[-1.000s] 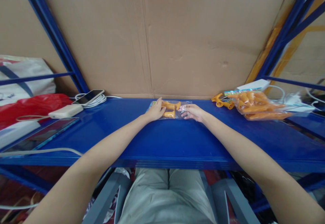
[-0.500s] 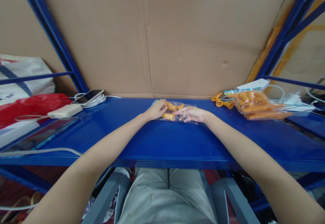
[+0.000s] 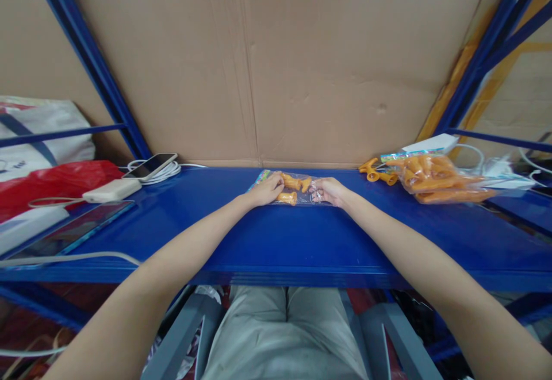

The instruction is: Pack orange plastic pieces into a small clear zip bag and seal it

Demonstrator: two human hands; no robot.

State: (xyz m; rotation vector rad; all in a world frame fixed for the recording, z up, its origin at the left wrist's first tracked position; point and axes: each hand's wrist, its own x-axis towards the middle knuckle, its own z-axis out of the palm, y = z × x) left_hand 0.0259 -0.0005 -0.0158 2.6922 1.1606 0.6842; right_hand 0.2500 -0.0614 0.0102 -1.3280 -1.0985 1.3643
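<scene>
A clear plastic bag (image 3: 304, 197) with a colourful header at its left end lies flat on the blue shelf. Orange plastic pieces (image 3: 291, 183) with flared, tube-like ends show inside it. My left hand (image 3: 268, 190) is on the bag's left part, its fingers curled over the film and against the orange pieces. At the right end, my right hand (image 3: 326, 191) has its fingers drawn together on the film. The exact grip of the fingertips is too small to make out.
On the right lie filled bags of orange pieces (image 3: 425, 174) and loose orange pieces (image 3: 378, 173). To the left are a phone (image 3: 150, 165), a coiled white cable (image 3: 166, 174), a white power bank (image 3: 112, 190), a tablet (image 3: 81, 227) and a red bag (image 3: 64, 181). Cardboard (image 3: 302, 69) stands behind.
My right hand has shifted slightly right along the bag, and its spread fingers have closed together on the film. My left hand has stayed nearly in place.
</scene>
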